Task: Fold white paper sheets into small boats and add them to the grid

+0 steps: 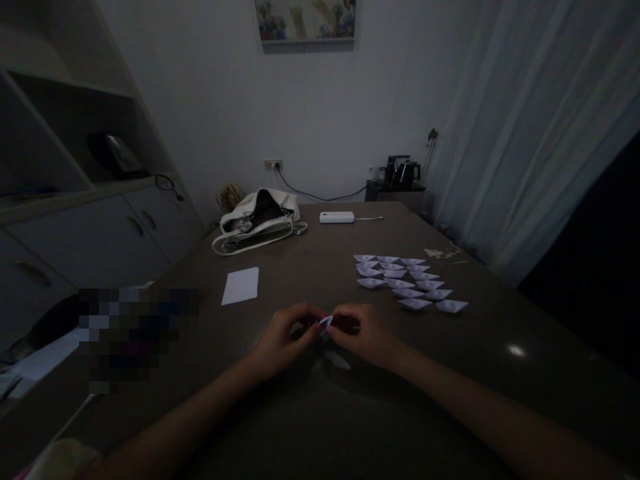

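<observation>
Near the middle of the dark table, my left hand [291, 333] and my right hand [361, 331] meet at a small piece of folded white paper [326, 322]. Both are closed, pinching it between thumbs and fingers from either side, a little above the tabletop. Its full shape is partly hidden by my fingertips. Several small white paper boats [400, 284] stand in rows on the table, beyond and to the right of my right hand. A stack of white paper sheets [241, 286] lies beyond my left hand, to the left.
At the table's far side are a white handbag [263, 220] and a white power bank [337, 217] with a short cable. Blurred-out items [140, 330] lie at the left edge. Behind stand a small cabinet [395, 192] with a black kettle, and a curtain at right.
</observation>
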Demonstrator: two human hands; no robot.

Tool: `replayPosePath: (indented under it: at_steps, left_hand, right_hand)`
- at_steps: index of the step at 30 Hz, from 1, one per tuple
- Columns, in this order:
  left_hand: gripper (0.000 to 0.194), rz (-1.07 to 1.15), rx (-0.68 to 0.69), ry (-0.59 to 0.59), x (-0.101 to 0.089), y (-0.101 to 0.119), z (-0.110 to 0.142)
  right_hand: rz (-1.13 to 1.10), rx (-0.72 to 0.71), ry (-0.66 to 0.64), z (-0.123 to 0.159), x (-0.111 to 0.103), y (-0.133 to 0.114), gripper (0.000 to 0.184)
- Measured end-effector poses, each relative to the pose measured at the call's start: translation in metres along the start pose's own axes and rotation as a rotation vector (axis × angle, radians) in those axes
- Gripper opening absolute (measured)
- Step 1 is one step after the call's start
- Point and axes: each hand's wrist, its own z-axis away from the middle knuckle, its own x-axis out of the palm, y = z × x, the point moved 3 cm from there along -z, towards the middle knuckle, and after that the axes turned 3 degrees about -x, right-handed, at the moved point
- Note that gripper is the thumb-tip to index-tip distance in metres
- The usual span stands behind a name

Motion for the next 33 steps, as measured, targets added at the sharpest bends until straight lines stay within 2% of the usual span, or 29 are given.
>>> replayPosePath:
  at_steps: [9, 12, 16, 20, 26, 29, 33]
  left_hand:
    - [0.020, 0.004, -0.019, -0.005, -0.002, 0.002, 0.000]
    - [0.020, 0.017, -0.043, -0.013, -0.001, 0.000, -0.001]
    - [0.021, 0.107, -0.089, -0.044, 0.001, -0.006, -0.002]
    - [0.023, 0.177, -0.129, -0.056, 0.003, -0.010, -0.002]
    - [0.021, 0.247, -0.157, -0.090, 0.007, -0.014, -0.002]
    - [0.018, 0.346, -0.139, -0.098, 0.010, -0.014, -0.002]
    - [0.023, 0.455, -0.174, -0.118, 0.012, -0.015, -0.001]
  right_hand:
    - [0.029, 0.008, 0.010, 0.000, 0.001, 0.000, 0.011]
    - [-0.027, 0.012, 0.044, 0.000, 0.001, 0.000, 0.007]
    - [-0.121, -0.033, 0.100, 0.001, -0.001, -0.003, 0.016]
    - [-0.026, -0.103, 0.065, 0.002, -0.001, -0.007, 0.008]
    - [0.028, -0.130, 0.046, 0.000, -0.001, -0.006, 0.018]
    - [0.064, -0.131, 0.045, 0.000, -0.002, -0.005, 0.017]
    - [0.072, -0.109, 0.019, 0.001, -0.002, -0.006, 0.015]
